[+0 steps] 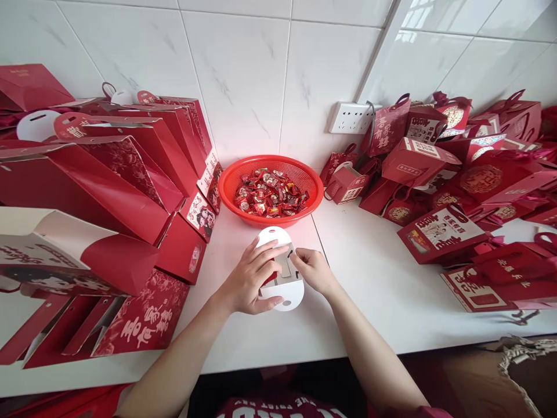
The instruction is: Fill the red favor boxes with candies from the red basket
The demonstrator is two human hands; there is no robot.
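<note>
A partly folded gift box (pixel 285 269) with white rounded flaps at its top and bottom rests on the white table, in front of a red basket of candies. My left hand (pixel 255 278) lies over its left side, fingers spread across the card and thumb on the lower white flap. At the right edge, beside dark slots in the card, my right hand (pixel 314 270) is closed with fingers curled; whether it pinches the card is hidden. Some red shows under my left fingers.
The red basket (pixel 271 222) stands near the tiled wall. Open red boxes (pixel 130 203) crowd the left. Closed red gift boxes (pixel 439 232) pile up at right, below a white power strip (pixel 353 118). A torn cardboard box (pixel 478 377) sits lower right.
</note>
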